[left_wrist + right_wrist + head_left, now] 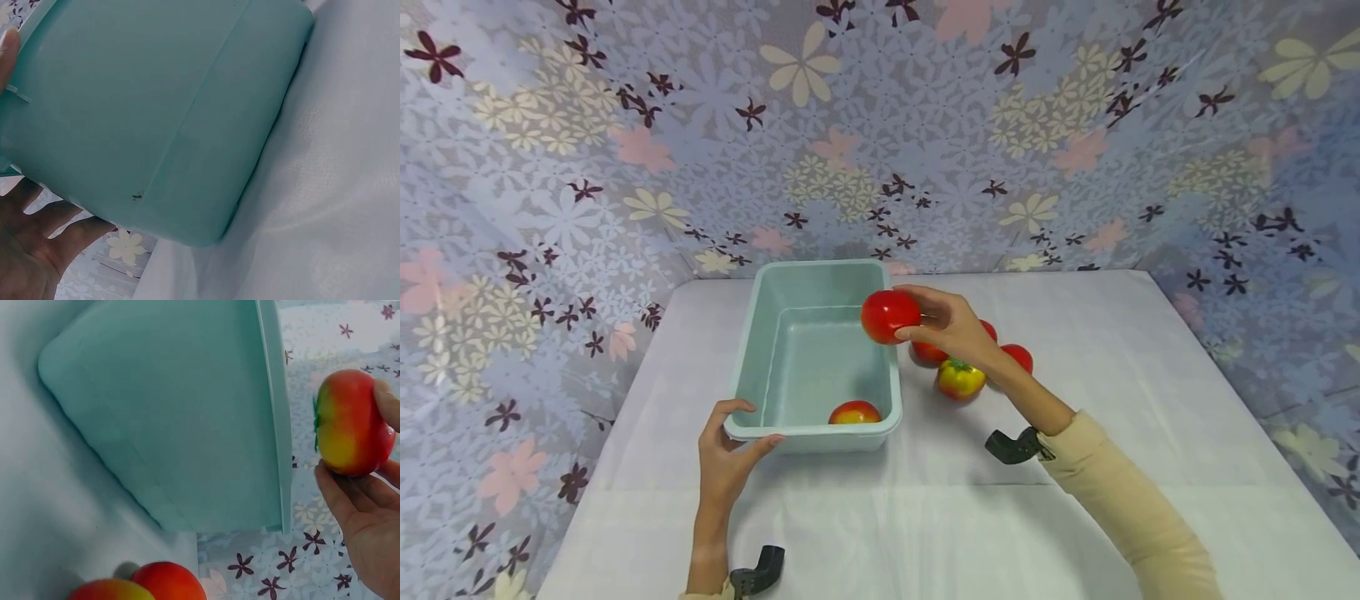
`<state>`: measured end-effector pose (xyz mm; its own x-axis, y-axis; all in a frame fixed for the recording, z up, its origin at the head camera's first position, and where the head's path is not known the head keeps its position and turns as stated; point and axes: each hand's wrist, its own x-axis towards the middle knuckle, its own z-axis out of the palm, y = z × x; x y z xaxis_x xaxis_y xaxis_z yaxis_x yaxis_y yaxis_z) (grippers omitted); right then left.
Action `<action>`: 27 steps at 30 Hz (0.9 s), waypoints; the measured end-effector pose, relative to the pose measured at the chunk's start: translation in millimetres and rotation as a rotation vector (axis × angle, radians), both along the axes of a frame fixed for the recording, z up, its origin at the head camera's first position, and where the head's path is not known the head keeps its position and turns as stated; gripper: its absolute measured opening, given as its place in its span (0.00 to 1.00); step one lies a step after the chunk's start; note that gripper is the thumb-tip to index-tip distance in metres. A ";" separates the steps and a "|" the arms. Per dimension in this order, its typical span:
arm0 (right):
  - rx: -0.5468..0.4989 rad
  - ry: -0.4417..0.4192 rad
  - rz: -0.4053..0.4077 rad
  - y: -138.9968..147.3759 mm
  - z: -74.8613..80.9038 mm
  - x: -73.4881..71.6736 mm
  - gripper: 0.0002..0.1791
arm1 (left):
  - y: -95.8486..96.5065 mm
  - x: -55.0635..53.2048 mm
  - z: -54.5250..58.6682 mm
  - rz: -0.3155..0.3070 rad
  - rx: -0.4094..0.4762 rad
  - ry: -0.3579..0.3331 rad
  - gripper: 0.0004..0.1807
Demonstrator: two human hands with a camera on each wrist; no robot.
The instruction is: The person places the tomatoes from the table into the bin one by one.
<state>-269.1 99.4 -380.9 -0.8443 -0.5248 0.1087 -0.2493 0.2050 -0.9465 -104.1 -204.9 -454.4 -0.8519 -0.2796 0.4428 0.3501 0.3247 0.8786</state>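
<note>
Right hand point(953, 327) pinches red fruit point(889, 317) above the right rim of the green bin point(894, 383). Left hand point(724, 458) grips its near-left corner.

It looks like a small screened-off recording spot: flower-patterned sheeting point(925, 117) rises beyond the far edge of a white-covered tabletop point(1142, 375) and flanks its left and right edges, wrinkled in places. Dark wrist-worn devices point(1013, 447) fit a staged set-up. Whether a home or a studio surrounds it, I cannot tell.
</note>
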 end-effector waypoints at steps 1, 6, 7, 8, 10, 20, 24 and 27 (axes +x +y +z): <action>0.001 0.008 0.011 -1.6 -1.0 -0.8 0.36 | 1.3 0.7 3.3 -0.005 -0.001 0.003 0.28; -0.032 0.058 0.072 -8.4 -5.8 -4.8 0.36 | 3.9 1.2 8.6 -0.014 0.005 -0.008 0.27; -0.037 0.062 0.079 -9.3 -6.3 -5.2 0.36 | 4.0 1.1 8.5 -0.014 0.004 -0.010 0.27; -0.041 0.067 0.086 -10.2 -6.5 -5.6 0.36 | 4.2 1.2 9.0 -0.012 0.004 -0.013 0.27; -0.042 0.073 0.091 -11.3 -6.1 -6.0 0.36 | 4.2 1.4 9.4 -0.009 -0.003 -0.018 0.27; 0.011 0.072 0.060 -20.6 -4.4 -3.4 0.36 | 2.8 2.2 9.1 0.006 -0.013 -0.016 0.27; 0.018 0.089 0.067 -23.4 -7.3 -3.9 0.35 | 2.7 3.1 10.0 0.007 -0.015 -0.013 0.27; 0.009 0.110 0.090 -24.0 -10.4 -4.8 0.34 | 2.0 3.3 9.1 0.005 -0.014 -0.010 0.27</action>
